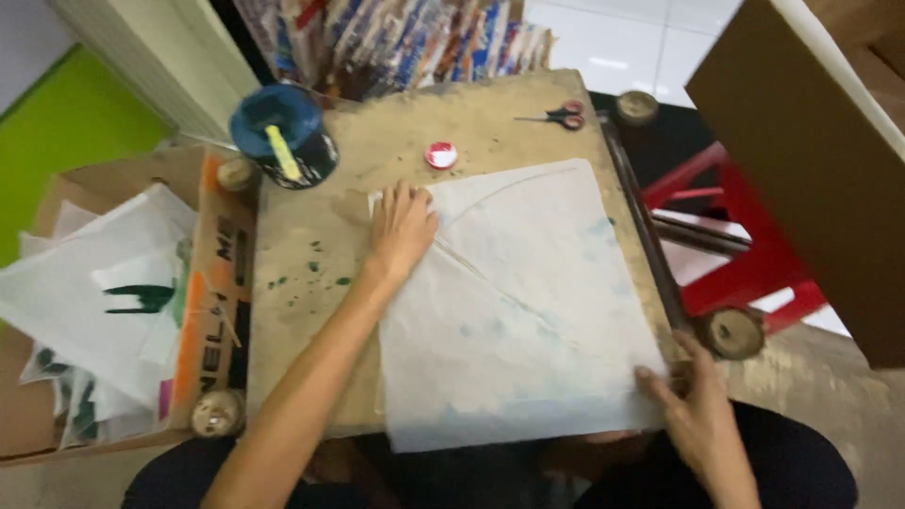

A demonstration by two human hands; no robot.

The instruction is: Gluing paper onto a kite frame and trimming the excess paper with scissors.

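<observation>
A large sheet of thin white paper [528, 311] lies on a worn wooden work table [311, 283], with thin sticks running across it, one diagonal and one curved. My left hand [401, 231] presses flat on the sheet's far left corner, fingers spread. At the sheet's near right corner, by the table's edge, my right hand [693, 405] pinches the paper.
A dark blue pot [283, 137] with a yellow-handled tool stands at the table's back left. A small red-and-white lid [440, 155] and red-handled scissors [556, 117] lie at the back. A cardboard box of paper sheets [104, 292] sits left; a red stool [735, 245] right.
</observation>
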